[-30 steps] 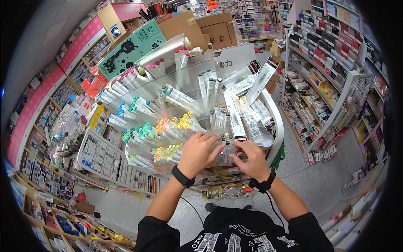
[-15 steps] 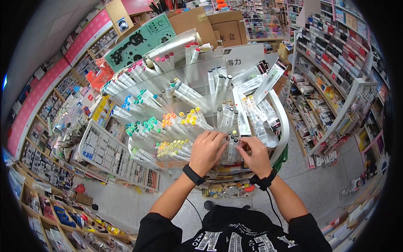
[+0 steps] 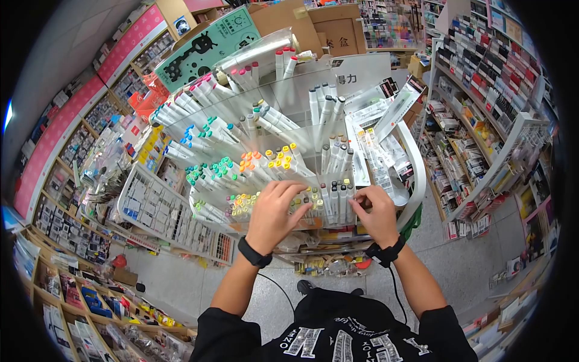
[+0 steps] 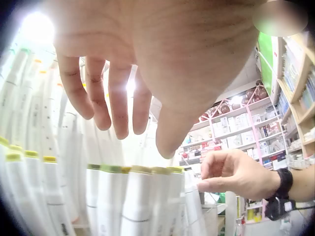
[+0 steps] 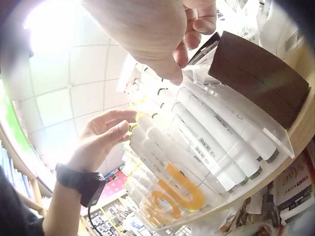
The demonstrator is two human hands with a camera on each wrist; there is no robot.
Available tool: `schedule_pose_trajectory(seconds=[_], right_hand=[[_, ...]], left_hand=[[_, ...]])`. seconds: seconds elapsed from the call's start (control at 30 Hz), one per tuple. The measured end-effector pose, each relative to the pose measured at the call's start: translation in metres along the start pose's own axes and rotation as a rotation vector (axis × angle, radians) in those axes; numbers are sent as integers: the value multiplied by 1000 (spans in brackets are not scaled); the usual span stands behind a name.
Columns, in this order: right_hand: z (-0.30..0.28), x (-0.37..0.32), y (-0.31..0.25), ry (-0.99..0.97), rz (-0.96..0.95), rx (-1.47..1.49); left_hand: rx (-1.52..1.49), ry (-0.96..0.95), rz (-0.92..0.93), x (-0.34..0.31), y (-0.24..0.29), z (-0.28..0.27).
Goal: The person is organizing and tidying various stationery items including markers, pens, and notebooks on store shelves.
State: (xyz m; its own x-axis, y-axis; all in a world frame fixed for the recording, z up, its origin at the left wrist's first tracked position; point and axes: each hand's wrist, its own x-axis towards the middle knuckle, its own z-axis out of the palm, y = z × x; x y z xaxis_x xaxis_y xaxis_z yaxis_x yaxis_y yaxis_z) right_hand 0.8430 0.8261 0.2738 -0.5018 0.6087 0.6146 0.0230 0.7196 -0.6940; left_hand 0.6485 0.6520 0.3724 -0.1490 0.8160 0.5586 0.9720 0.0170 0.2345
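My left hand (image 3: 272, 212) hovers over the front row of white markers, fingers spread and gently bent, holding nothing. Below its fingertips in the left wrist view stand markers with olive and yellow-green caps (image 4: 135, 196). My right hand (image 3: 377, 216) is at the right end of that row, its fingers loosely curled with no marker between them. Its thumb tip overlaps the marker tops in the right wrist view. Between the hands stand dark-capped white markers (image 3: 333, 202), upright in a clear acrylic compartment; their barrels (image 5: 211, 132) show through its front wall.
Behind are tiers of markers with orange and yellow caps (image 3: 280, 158), green caps (image 3: 208, 169) and pink caps (image 3: 202, 84). Packaged goods (image 3: 380, 145) lie to the right inside a white curved rail (image 3: 417, 163). A wire-edged rack (image 3: 172, 226) stands left.
The hands were close together over the dark-capped markers; now they are farther apart, the left shifted leftward, with more of those markers showing between them. The head view has shifted slightly.
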Motion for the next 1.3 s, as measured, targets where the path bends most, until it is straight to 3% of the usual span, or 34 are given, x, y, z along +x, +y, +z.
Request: schedule_pose_trajectory(seconds=[0.1, 0.17, 0.2, 0.33, 0.5, 0.73, 0.87, 1.0, 1.07, 1.3], right_hand=[[2, 2, -11, -21, -50, -17], [10, 6, -28, -28, -223, 52], [11, 6, -34, -136, -200, 45], [25, 15, -44, -255, -159, 79], [52, 9, -46, -287, -120, 182], [47, -4, -42, -195, -1, 236], [40, -24, -39, -91, -133, 50], [47, -39, -65, -62, -174, 84], [58, -45, -82, -117, -186, 156], [118, -68, -112, -196, -68, 158]], left_hand=[[34, -8, -48, -15, -15, -12], [63, -6, -98, -24, -25, -19], [75, -11, -117, -28, -29, -22], [84, -14, -112, -38, -31, -19], [68, -34, -78, -54, -36, -6], [51, -3, -90, -71, -17, 20], [-16, 79, -181, -93, -24, 2], [64, 196, -217, -124, -59, -29], [70, 291, -432, -141, -76, -42], [191, 324, -450, -191, -158, -76]])
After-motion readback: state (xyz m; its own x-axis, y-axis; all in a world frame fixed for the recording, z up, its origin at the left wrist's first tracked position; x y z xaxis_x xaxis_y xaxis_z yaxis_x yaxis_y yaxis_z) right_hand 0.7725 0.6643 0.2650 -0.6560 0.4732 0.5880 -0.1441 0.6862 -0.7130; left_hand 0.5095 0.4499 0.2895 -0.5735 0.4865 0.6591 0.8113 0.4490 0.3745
